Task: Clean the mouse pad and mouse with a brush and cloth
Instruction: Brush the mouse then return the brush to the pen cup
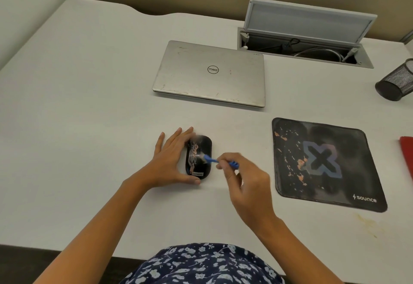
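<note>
Brush on mouse, mid-desk; pad lies apart to the right

Mouse (199, 157) sits on the white desk (89, 104), in front of a closed laptop (210, 73). Left hand (172, 160) braces it: fingers straight along its left side, thumb across its near end. Right hand (245, 176) pinches the blue brush (212, 161) by the handle; the bristle end is on the mouse's top, blurred. Mouse pad (324, 163) lies flat, well right of the mouse, with pale specks on its left half. A red item (407, 156) is cut off by the right edge; identity unclear
</note>
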Demonstrator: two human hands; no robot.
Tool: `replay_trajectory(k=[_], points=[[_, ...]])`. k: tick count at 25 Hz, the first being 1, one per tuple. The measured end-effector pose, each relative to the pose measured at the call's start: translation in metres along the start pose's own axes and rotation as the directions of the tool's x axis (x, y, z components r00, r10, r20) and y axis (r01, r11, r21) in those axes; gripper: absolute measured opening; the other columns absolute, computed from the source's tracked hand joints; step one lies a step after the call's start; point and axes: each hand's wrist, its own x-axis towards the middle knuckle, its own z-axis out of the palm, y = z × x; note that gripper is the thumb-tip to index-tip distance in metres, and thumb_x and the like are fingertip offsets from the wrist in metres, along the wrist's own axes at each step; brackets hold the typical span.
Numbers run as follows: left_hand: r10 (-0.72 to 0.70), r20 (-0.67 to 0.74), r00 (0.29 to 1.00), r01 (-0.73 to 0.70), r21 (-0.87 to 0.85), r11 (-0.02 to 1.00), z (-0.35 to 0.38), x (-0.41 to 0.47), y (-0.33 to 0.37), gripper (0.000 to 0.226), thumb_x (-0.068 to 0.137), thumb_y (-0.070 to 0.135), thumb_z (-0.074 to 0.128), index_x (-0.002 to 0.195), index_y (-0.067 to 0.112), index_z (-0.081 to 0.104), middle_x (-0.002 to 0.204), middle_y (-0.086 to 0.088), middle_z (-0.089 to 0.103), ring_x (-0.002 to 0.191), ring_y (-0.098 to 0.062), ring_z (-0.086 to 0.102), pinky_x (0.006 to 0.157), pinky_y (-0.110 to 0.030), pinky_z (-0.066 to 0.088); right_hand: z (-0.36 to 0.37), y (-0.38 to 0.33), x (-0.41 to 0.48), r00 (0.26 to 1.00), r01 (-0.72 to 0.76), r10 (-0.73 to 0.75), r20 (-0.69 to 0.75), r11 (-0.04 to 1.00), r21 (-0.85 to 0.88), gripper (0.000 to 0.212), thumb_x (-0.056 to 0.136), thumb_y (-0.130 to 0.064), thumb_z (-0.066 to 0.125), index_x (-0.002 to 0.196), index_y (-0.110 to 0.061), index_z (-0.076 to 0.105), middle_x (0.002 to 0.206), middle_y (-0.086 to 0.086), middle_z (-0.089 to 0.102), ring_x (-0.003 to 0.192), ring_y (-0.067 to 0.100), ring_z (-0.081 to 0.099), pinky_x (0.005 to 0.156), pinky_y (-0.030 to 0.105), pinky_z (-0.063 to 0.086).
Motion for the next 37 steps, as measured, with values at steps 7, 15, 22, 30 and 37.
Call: replay_trajectory(k=[7, 15, 22, 30, 37], points=[[-0.004, 0.018, 1.0, 0.004, -0.027, 1.0, -0.005, -0.001, 0.004, 0.116, 0.062, 0.064, 0.076, 0.15, 0.031, 0.009, 0.159, 0.018, 0.0, 0.145, -0.002, -0.014, 0.116, -0.04, -0.019, 0.0, 0.003, -0.019, 0.993, 0.119, -0.119, 0.007, 0.993, -0.028, 0.02, 0.093, -0.021, 0.055, 0.1, -0.008, 0.068, 0.088, 0.002, 0.071, 0.074, 0.012, 0.064, 0.059, 0.027, 0.053], [-0.009, 0.019, 1.0, 0.01, -0.033, 0.999, -0.006, -0.001, 0.005, 0.115, 0.063, 0.06, 0.077, 0.151, 0.029, 0.009, 0.16, 0.015, 0.002, 0.146, -0.004, -0.012, 0.116, -0.041, -0.019, 0.0, 0.005, -0.024, 0.979, 0.192, -0.188, 0.075, 0.98, -0.055, 0.017, 0.091, -0.019, 0.059, 0.1, -0.008, 0.07, 0.089, 0.002, 0.072, 0.076, 0.013, 0.065, 0.062, 0.028, 0.054], [-0.013, 0.019, 1.0, 0.014, -0.03, 0.999, -0.006, -0.001, 0.004, 0.115, 0.062, 0.062, 0.076, 0.151, 0.03, 0.01, 0.159, 0.017, 0.002, 0.145, -0.002, -0.012, 0.117, -0.04, -0.018, 0.003, -0.001, -0.017, 0.993, -0.064, 0.07, -0.1, 0.996, 0.065, 0.021, 0.096, -0.029, 0.051, 0.103, -0.015, 0.066, 0.09, -0.007, 0.071, 0.069, 0.009, 0.065, 0.054, 0.026, 0.052], [-0.009, 0.018, 1.0, 0.009, -0.038, 0.999, -0.005, -0.001, 0.003, 0.116, 0.061, 0.064, 0.076, 0.15, 0.03, 0.011, 0.159, 0.017, 0.003, 0.145, -0.002, -0.011, 0.116, -0.038, -0.019, 0.0, 0.013, 0.004, 0.962, -0.227, 0.243, -0.125, 0.965, 0.13, 0.009, 0.095, -0.025, 0.054, 0.099, -0.024, 0.062, 0.085, -0.009, 0.071, 0.067, 0.004, 0.065, 0.053, 0.022, 0.053], [-0.009, 0.019, 1.0, 0.01, -0.047, 0.999, -0.005, -0.001, 0.001, 0.116, 0.059, 0.064, 0.077, 0.149, 0.032, 0.012, 0.159, 0.021, 0.004, 0.144, 0.002, -0.012, 0.116, -0.038, -0.019, 0.001, 0.015, 0.033, 0.896, -0.428, 0.442, -0.051, 0.886, 0.178, 0.008, 0.096, -0.027, 0.053, 0.095, -0.026, 0.061, 0.077, -0.016, 0.068, 0.064, 0.001, 0.064, 0.052, 0.015, 0.048]])
